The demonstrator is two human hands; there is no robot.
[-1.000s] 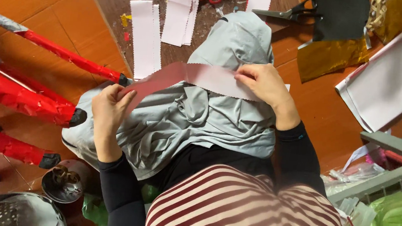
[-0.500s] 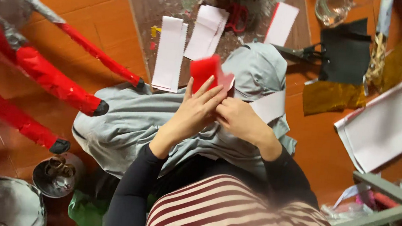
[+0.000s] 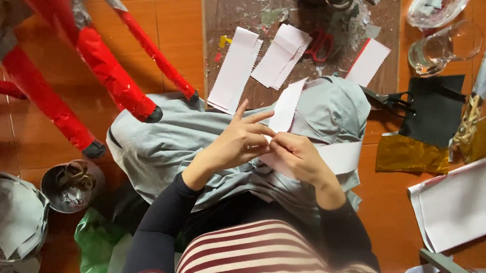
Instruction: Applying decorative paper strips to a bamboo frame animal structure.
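Observation:
Both of my hands meet over my lap, which is draped in grey cloth point(image 3: 166, 141). My left hand point(image 3: 240, 139) and my right hand point(image 3: 297, 156) pinch a long paper strip point(image 3: 287, 108), white side up, bent at the fingers. One end of the strip rises toward the wooden board point(image 3: 231, 6); the other end runs right across the cloth. Loose white paper strips point(image 3: 235, 68) lie on the board just beyond my hands, with red-handled scissors point(image 3: 321, 44) among them.
A red foil-covered figure with cone-shaped legs point(image 3: 108, 72) stands at left on the orange tile floor. Black scissors point(image 3: 395, 100), black paper point(image 3: 436, 106), gold foil point(image 3: 411, 154), glassware point(image 3: 438, 48) and a large white sheet point(image 3: 472, 197) lie at right. Metal pots point(image 3: 1, 221) sit at lower left.
The strip showed its red side stretched between my hands, then folded up small; now its white side faces up, bent at my fingers. My head has tilted forward, showing more of the board.

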